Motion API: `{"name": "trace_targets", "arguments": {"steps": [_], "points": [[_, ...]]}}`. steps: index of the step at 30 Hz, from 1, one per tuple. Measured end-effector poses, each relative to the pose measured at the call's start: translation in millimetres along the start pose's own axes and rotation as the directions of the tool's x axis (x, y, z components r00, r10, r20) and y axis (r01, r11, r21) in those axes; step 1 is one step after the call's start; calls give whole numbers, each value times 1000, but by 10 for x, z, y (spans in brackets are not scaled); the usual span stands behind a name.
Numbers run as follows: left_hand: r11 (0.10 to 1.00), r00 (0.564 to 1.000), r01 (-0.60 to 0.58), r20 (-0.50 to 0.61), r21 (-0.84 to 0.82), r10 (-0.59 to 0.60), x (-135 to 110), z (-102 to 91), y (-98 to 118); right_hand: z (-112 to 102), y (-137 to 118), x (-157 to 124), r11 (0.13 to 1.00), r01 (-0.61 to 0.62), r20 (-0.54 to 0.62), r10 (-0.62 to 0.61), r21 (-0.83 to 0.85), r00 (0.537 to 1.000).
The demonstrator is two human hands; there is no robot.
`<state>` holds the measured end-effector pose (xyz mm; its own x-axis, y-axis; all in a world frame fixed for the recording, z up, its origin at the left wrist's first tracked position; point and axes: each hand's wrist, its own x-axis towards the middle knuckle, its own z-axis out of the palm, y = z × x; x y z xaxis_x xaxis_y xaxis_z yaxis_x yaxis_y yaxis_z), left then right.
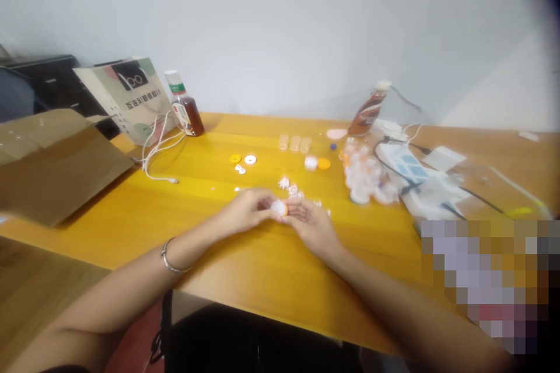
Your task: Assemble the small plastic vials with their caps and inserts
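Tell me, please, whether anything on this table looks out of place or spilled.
Nothing looks spilled or damaged, as far as the blur allows. The white cable on the left lies in loose loops, its plug free on the table. The left bottle and the right bottle seem to lean outward, probably just lens distortion.

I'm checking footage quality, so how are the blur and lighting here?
Head view: blur softens the white-and-orange piece between the hands and the right-hand bottle's lettering; head view: fairly even light on the wall, darkness in the upper-right corner.
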<state>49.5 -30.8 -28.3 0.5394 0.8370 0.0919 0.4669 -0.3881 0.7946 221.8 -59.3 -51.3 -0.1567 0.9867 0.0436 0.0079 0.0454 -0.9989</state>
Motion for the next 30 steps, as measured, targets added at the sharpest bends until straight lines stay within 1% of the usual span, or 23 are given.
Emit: {"name": "trace_targets", "arguments": {"steps": [5, 11, 13, 16, 21, 25, 30], "points": [[999, 998, 53, -19, -3, -53, -6, 46, -16, 6, 0, 2, 1000, 6, -4, -6, -3, 1000], [999, 1000, 10, 11, 35, -11, 0, 5, -8, -6, 12, 12, 1000, -21, 21, 21, -9, 1000], [999, 999, 33, 34, 10, -33, 9, -16, -19, -17, 7, 26, 999, -45, 46, 46, -19, 998], [996, 992, 78, 100, -38, -74, 31, -52, -53, -32, -19, 50, 996, -76, 74, 79, -44, 994], [994, 978, 85, 194, -68, -71, 72, -116, -82, -41, -68, 70, 991, -115, 88, 121, -68, 989], [997, 979, 59, 198, -50, -48, 85, -149, -65, -41, -72, 63, 992, -103, 93, 110, -79, 990], [998, 977, 53, 208, -32, -45, 87, -166, -64, -31, -70, 58, 990, -89, 93, 99, -108, 991]]}}
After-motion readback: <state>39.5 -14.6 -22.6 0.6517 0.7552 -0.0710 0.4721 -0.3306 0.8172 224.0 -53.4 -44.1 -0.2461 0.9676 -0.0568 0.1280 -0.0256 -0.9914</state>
